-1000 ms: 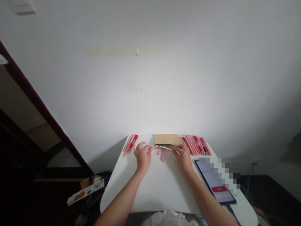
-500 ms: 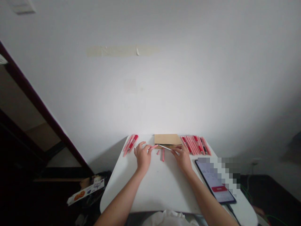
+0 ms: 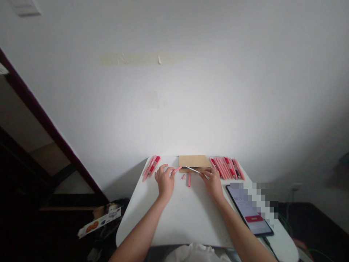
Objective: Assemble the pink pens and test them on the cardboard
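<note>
On a small white table [image 3: 185, 218], my left hand [image 3: 164, 182] pinches a short pink pen barrel [image 3: 177, 169] that points right. My right hand [image 3: 212, 182] pinches a thin white refill [image 3: 192, 170] whose tip points left toward the barrel's open end; the two tips are almost touching. Between my hands lie a pink pen part [image 3: 188, 179] and a tiny pink piece [image 3: 183, 177]. A flat brown cardboard box [image 3: 194, 161] sits just behind them.
A row of several pink and red pens [image 3: 227, 168] lies at the table's back right, a smaller group of pink pens [image 3: 151, 166] at the back left. A phone [image 3: 249, 211] with a lit screen lies right of my right forearm. A white wall stands behind the table.
The refill in my right hand has shifted slightly left, nearer the barrel held by my left hand. Otherwise both hands stay in place.
</note>
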A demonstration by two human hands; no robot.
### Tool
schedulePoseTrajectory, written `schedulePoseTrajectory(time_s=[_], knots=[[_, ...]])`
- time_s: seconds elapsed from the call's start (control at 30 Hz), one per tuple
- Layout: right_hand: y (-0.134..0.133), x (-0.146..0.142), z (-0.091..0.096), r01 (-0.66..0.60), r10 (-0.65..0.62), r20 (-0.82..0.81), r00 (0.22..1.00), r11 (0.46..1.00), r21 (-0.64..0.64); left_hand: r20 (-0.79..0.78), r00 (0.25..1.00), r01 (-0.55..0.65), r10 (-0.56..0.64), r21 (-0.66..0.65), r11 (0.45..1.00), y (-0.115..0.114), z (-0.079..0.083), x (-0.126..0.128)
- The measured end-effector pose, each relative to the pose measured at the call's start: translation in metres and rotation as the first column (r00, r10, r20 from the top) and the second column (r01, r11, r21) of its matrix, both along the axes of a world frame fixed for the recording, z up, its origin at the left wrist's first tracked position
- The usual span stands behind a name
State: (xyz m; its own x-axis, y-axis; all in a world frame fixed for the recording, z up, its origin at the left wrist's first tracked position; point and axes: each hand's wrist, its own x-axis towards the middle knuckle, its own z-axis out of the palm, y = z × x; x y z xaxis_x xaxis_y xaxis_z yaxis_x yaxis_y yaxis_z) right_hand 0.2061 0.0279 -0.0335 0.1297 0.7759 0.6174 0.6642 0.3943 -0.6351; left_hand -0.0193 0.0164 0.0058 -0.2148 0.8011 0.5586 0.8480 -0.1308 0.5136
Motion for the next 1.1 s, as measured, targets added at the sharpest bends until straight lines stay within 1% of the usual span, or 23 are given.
schedulePoseTrajectory(time_s=[0.17,0.37,0.5,0.8,1.1], knots=[[0.001,0.002,0.001,0.016,-0.016,-0.011,1.0,1.0,-0.014,-0.025,0.999,-0.045,0.044,-0.015,0.999,0.0,0.0,0.0],[0.0,0.001,0.003,0.018,-0.019,-0.031,0.999,1.0,-0.021,-0.097,0.99,-0.106,0.098,-0.078,0.991,-0.003,0.003,0.003],[0.0,0.001,0.002,0.017,-0.018,-0.026,0.999,1.0,-0.022,-0.155,0.981,-0.135,0.116,-0.116,0.984,-0.004,0.002,0.004],[0.0,0.0,0.003,0.014,-0.014,-0.006,1.0,1.0,-0.021,-0.26,0.961,-0.136,0.09,-0.163,0.977,-0.002,-0.008,0.006],[0.002,0.002,-0.002,-0.006,0.006,0.004,1.0,1.0,-0.023,-0.275,0.957,-0.147,0.089,-0.196,0.97,-0.004,-0.006,0.007]])
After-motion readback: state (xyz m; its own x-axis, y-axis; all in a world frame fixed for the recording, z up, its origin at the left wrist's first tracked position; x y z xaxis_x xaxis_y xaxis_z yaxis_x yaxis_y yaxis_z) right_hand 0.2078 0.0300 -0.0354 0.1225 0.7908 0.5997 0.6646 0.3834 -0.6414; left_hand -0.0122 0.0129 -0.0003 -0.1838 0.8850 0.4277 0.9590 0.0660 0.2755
